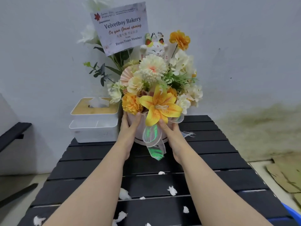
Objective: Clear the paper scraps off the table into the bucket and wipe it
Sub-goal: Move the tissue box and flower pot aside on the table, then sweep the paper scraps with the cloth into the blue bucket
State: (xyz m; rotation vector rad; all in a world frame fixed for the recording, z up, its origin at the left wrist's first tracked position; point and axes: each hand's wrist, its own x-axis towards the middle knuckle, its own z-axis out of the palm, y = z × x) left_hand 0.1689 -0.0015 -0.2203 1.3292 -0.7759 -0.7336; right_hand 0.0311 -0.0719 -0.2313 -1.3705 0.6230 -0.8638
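Observation:
Several white paper scraps [172, 190] lie scattered over the near half of the black slatted table [219, 154]. A flower arrangement in a pale round box [146, 126] stands toward the table's far side. My left hand [128, 126] holds the box's left side and my right hand [169, 129] holds its right side, below a yellow lily. A sliver of a blue bucket [293, 214] shows past the table's near right corner.
A white tissue box [94, 121] sits at the table's far left corner, right beside the flowers. The wall stands close behind. Flattened cardboard [286, 175] lies on the floor to the right. A dark bench edge [13, 134] is at left.

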